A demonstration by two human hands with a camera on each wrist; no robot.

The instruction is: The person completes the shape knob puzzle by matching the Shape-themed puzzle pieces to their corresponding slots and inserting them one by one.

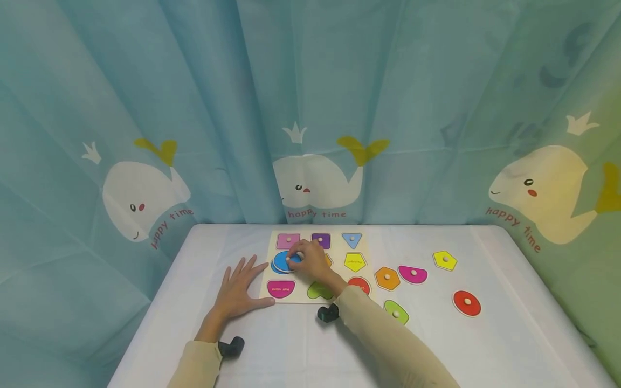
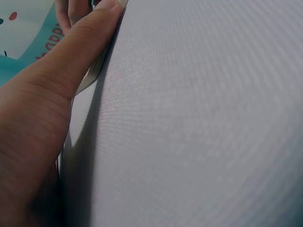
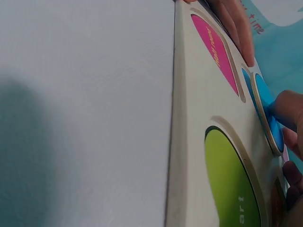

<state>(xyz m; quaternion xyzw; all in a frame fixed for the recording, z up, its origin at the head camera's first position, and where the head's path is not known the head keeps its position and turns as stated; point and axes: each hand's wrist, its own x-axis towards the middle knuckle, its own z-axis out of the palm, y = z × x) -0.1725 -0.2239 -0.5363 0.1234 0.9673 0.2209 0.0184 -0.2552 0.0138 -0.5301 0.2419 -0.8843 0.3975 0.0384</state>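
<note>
My right hand (image 1: 314,263) pinches the small knob of a blue oval puzzle piece (image 1: 280,263). The piece lies over the blue oval recess of a cream shape-puzzle board (image 1: 300,291), a little offset from it, with blue showing past its edge. In the right wrist view the blue piece (image 3: 265,97) leans slightly against the board's face. My left hand (image 1: 237,291) rests with spread fingers at the board's left side, thumb and index fingertip at its edge. A pink rectangle (image 1: 282,243), a purple square (image 1: 315,244) and a light blue triangle (image 1: 347,237) sit in the top row.
Right of the board lie loose knobbed pieces: an orange hexagon (image 1: 382,281), a magenta half round (image 1: 406,276), a yellow pentagon (image 1: 441,264), a red round piece (image 1: 461,308) and a green piece (image 1: 392,307). A whale-print curtain (image 1: 412,178) hangs behind the white table (image 1: 281,345).
</note>
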